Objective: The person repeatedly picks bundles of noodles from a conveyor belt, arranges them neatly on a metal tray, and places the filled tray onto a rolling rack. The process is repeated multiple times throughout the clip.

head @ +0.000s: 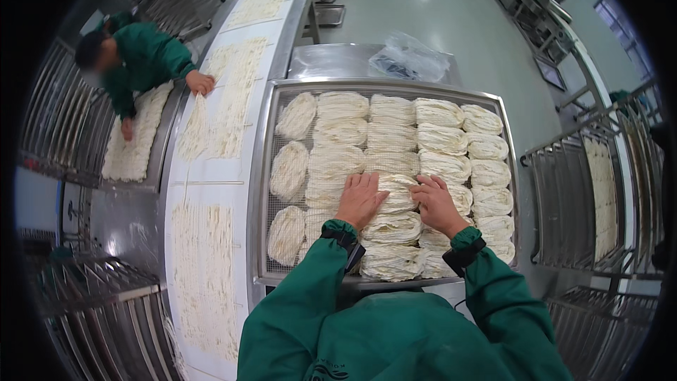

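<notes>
A metal-framed mesh tray (508,132) lies before me, filled with rows of pale noodle bundles (392,226). Both my hands are over its middle, at either end of one noodle bundle (398,193). My left hand (362,198) rests flat, palm down, its thumb spread onto that bundle's left end. At the right end, the bent fingers of my right hand (436,203) touch the bundle; whether they grip it is hidden. Three bundles (289,172) along the tray's left side are turned lengthwise, with mesh showing around them.
Left of the tray runs a white conveyor belt (209,190) carrying flat noodle sheets (205,275). Across it, a co-worker (148,58) in green lifts noodle strands (194,127). A clear plastic bag (410,58) lies on the metal table behind the tray. Racks (576,196) stand at right.
</notes>
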{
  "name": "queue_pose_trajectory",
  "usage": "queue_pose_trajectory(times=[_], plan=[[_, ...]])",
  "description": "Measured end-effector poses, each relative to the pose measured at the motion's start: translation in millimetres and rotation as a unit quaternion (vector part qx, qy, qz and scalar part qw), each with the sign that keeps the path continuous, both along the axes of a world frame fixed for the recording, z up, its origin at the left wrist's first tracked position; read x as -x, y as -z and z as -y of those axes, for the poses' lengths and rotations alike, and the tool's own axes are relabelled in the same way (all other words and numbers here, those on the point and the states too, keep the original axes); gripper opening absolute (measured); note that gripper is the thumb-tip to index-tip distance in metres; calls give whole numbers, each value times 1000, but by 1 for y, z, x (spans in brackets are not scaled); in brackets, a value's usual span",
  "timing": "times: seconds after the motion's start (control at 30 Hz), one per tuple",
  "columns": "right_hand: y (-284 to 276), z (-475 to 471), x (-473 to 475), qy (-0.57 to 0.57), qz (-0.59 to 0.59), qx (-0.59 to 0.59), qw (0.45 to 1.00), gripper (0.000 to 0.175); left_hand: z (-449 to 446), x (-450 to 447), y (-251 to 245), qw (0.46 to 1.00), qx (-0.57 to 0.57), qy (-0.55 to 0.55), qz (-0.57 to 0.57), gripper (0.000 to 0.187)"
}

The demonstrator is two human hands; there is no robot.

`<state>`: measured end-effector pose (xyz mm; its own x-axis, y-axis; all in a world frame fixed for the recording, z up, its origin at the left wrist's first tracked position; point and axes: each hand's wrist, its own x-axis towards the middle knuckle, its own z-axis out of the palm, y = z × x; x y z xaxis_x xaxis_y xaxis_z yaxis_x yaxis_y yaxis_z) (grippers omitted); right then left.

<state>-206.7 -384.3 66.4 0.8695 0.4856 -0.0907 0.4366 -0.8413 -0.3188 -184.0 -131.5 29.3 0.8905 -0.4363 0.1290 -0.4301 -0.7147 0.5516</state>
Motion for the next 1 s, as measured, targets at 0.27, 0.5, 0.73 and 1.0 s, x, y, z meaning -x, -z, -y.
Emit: queue_pose_trajectory(times=[0.27, 0.5, 0.73, 1.0], plan=[[34, -64, 7, 109, 52, 40, 992, 63, -169, 69, 3, 952, 103, -285, 37, 51], [52, -47, 3, 94, 66, 37, 993, 62, -410, 380, 37, 628, -141, -746, -172, 112], [72, -27, -13, 92, 58, 58, 992, 61, -369, 540, 72, 807, -243, -510, -174, 35], [2, -75, 6, 84, 133, -106, 982, 41, -381, 435, -79, 793, 45, -584, -170, 36]])
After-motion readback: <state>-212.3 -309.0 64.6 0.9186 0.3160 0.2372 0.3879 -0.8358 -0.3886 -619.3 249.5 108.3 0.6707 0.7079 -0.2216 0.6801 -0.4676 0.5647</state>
